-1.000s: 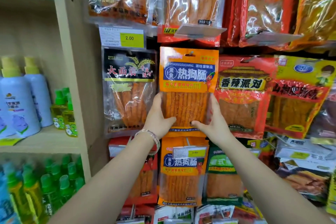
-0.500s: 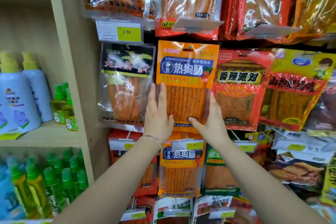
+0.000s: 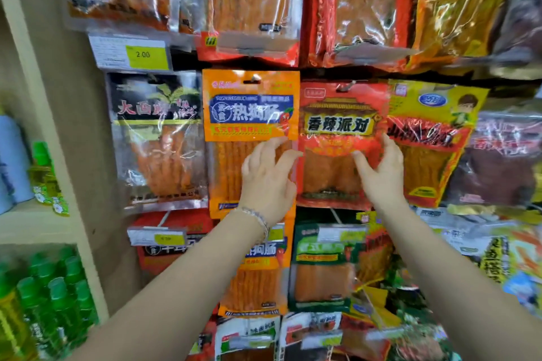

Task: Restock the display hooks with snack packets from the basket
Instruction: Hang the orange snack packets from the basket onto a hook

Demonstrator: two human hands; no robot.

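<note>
Far left of both hands: wooden shelf unit (image 3: 58,114) w/ green-capped bottles (image 3: 55,296) on the lower shelf, a pale blue bottle (image 3: 13,161) above. Price tag (image 3: 132,53) reading 2.00 hangs above a black snack packet (image 3: 155,138), which is just left of the left hand's reach.

Left hand (image 3: 268,176), bracelet (image 3: 258,218) on the wrist, is spread w/ fingers loose over the clear lower half of the orange snack packet (image 3: 249,114). That packet hangs on its display hook (image 3: 253,79), blue label band above the fingertips. Left grip is released: fingers lie flat against the film, nothing pinched.

Between the 2 hands: left edge of the red snack packet (image 3: 340,126), also on a hook. Right hand (image 3: 381,173) is at this packet's right side, thumb on its front, fingers at the right edge. Can't tell if the right grip is pinching the edge or only touching; image is blurred there.

Right of the right hand: yellow-and-red packet (image 3: 434,138), touching the red one's edge. Below both wrists, another row of packets, incl. a 2nd orange one (image 3: 258,278) and a green one (image 3: 322,267).
</note>
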